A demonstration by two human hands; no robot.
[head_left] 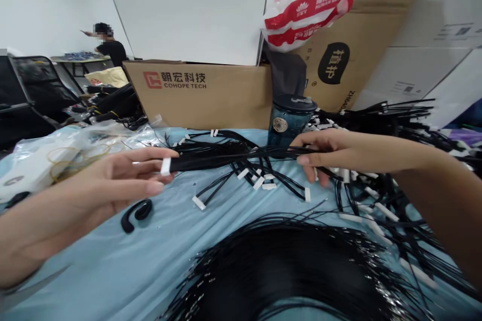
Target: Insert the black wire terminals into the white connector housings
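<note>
A flat bundle of thin black wires stretches across the middle of the view, ending in a white connector. My left hand pinches the bundle just behind that connector. Further right, my right hand grips the same bundle between thumb and fingers. Below it, loose wires with white connectors lie spread on a light blue cloth. More wires fan out at the right, and a dense black heap fills the bottom middle. A black ear-hook earpiece lies below my left hand.
A dark blue tumbler stands behind my right hand, against cardboard boxes. A red-and-white plastic bag sits on top. Plastic bags with rubber bands lie at the left. A person stands at the far back left.
</note>
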